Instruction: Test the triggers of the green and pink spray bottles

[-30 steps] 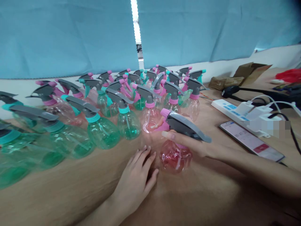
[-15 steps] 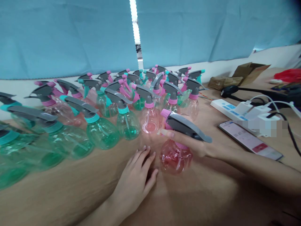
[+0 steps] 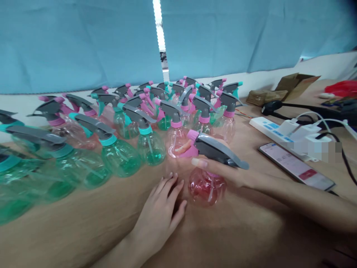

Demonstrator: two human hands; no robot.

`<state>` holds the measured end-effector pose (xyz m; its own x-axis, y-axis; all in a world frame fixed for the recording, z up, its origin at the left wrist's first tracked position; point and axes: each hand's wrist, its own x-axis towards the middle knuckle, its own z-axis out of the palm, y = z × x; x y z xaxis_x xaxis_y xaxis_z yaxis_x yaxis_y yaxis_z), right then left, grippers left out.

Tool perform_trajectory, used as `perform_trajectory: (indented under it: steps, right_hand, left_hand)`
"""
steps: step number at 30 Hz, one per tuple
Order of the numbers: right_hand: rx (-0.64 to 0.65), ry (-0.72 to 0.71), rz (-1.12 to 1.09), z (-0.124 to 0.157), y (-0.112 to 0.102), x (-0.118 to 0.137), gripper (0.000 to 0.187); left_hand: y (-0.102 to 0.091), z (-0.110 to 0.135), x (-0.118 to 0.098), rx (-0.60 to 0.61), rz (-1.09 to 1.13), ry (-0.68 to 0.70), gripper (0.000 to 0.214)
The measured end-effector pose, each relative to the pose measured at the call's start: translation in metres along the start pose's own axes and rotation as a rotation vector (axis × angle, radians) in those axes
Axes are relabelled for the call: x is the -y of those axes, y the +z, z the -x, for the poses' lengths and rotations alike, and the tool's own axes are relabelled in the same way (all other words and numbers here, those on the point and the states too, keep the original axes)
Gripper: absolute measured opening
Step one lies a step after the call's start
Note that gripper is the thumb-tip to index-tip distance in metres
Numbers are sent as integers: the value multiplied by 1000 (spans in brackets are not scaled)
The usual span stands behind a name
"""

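A pink spray bottle (image 3: pixel 206 190) with a grey head and pink nozzle is upright in front of me, a clear tube inside it. My right hand (image 3: pixel 220 169) is wrapped round its neck from the right, one finger reaching toward the pink trigger (image 3: pixel 192 150). Just left of this bottle, my left hand (image 3: pixel 158 208) lies flat on the wooden table (image 3: pixel 111 219), fingers spread, holding nothing. Behind the hands stand another pink spray bottle (image 3: pixel 176 139) and a green spray bottle (image 3: pixel 151 149). A further green spray bottle (image 3: pixel 122 158) is to their left.
Several more green and pink spray bottles crowd the left and back, before a blue curtain (image 3: pixel 83 44). On the right lie a phone (image 3: pixel 295 165), a white power strip (image 3: pixel 270 128) with plugs and cables, a black headset (image 3: pixel 273 108) and an open cardboard box (image 3: pixel 297 87).
The held pink spray bottle has shifted slightly left with my right hand. A finger now shows stretched out by its trigger. My left hand stays put.
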<state>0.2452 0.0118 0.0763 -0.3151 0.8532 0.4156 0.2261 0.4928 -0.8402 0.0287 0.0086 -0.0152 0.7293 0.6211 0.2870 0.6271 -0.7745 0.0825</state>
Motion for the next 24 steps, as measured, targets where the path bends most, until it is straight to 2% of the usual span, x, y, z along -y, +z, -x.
perform_trajectory:
  steps: [6,17,24]
  right_hand:
    - [2,39,-54,0,1,0,43]
    - [3,39,-84,1,0,-1,41]
    - [2,-19,6,0,-2,3,15]
  left_hand:
    - [0,-1,0,2,4,-2,36]
    - [-3,-1,-1,11,9,-2,36]
    - [-2,-2,-1,-1,16,-1,35]
